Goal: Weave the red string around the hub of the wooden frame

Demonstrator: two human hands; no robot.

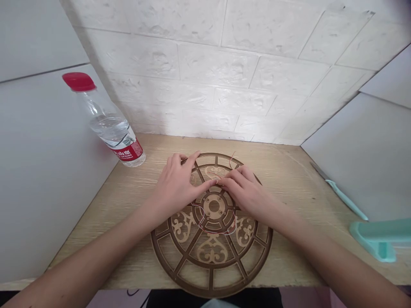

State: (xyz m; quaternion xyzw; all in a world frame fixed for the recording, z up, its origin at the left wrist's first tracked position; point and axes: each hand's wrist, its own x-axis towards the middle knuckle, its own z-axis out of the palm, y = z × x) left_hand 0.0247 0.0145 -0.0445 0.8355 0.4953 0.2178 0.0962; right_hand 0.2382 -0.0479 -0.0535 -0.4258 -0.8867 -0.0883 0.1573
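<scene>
A round brown openwork frame (211,273) with spokes, rings and scroll ornaments lies flat on the wooden table, its near rim jutting past the front edge. Thin red and white wires (216,232) loop round its hub. My left hand (180,182) rests over the upper left of the frame, fingers spread to the rim, its thumb reaching the spot above the hub. There my right hand (242,188) has its fingertips pinched together at the thin wire, beside the left thumb tip. What exactly lies between the right fingertips is too small to make out.
A water bottle (111,128) with a red cap stands at the back left by the grey panel. On the right lie a knife (345,197) with a mint handle and a mint plastic piece (379,235). A white brick-pattern wall (205,64) closes off the back.
</scene>
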